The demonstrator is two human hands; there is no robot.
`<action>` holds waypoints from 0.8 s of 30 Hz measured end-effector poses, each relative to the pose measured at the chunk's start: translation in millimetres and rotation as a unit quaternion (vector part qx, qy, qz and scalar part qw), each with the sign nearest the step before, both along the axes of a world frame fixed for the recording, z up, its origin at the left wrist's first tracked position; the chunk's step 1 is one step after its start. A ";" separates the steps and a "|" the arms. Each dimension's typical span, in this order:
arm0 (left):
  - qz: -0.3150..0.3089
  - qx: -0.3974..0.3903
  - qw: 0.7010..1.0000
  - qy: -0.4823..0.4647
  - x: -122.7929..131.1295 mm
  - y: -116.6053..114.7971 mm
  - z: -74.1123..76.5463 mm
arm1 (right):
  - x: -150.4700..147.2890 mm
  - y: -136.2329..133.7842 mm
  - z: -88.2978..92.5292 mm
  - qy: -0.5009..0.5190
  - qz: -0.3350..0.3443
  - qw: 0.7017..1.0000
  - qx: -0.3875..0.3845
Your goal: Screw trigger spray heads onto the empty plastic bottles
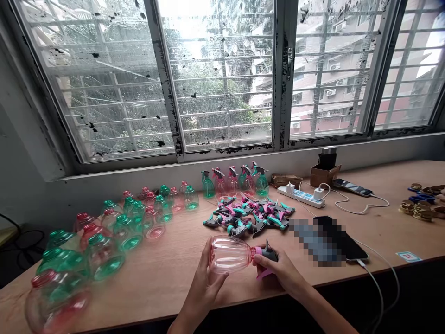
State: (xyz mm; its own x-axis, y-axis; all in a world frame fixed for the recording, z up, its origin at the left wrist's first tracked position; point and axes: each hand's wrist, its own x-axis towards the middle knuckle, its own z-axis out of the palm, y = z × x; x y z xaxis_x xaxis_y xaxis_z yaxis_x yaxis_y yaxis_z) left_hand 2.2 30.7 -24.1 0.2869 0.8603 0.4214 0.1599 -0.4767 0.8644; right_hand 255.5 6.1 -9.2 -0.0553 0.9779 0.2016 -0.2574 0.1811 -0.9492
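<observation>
A clear pink bottle (229, 254) lies sideways in the air above the table's front edge. Its base rests in my left hand (205, 283), whose fingers and thumb wrap round it. At its neck, my right hand (283, 273) grips a pink and grey spray head (267, 254), which meets the bottle's mouth; whether it is fully screwed on cannot be made out. Behind the hands lies a pile of loose spray heads (248, 215) in pink, teal and grey. Open green and pink bottles (106, 260) stand in rows on the left.
Several bottles with spray heads (220, 184) stand by the wall below the window. A white power strip (301, 196), a small cardboard box (323, 175), phones (342, 239) with cables and gold-coloured items (419, 208) occupy the right of the wooden table (167, 273).
</observation>
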 end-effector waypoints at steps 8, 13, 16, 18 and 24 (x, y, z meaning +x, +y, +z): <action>-0.033 -0.060 0.998 0.007 7.5 -11.7 22.7 | 1.2 0.3 2.8 -0.019 0.000 1.000 0.003; -0.036 -0.060 0.998 -0.001 9.8 -15.3 34.4 | 0.5 1.7 1.8 -0.004 0.007 1.000 -0.003; -0.030 -0.075 0.997 0.001 6.6 -12.2 28.0 | 0.5 0.8 0.4 0.008 0.006 1.000 -0.008; -0.032 -0.085 0.996 -0.004 4.7 -10.4 23.7 | 1.0 -0.1 -0.1 0.003 0.006 1.000 -0.009; -0.015 -0.081 0.996 0.027 2.5 -11.6 23.7 | 1.3 -1.3 1.7 -0.015 0.006 1.000 -0.001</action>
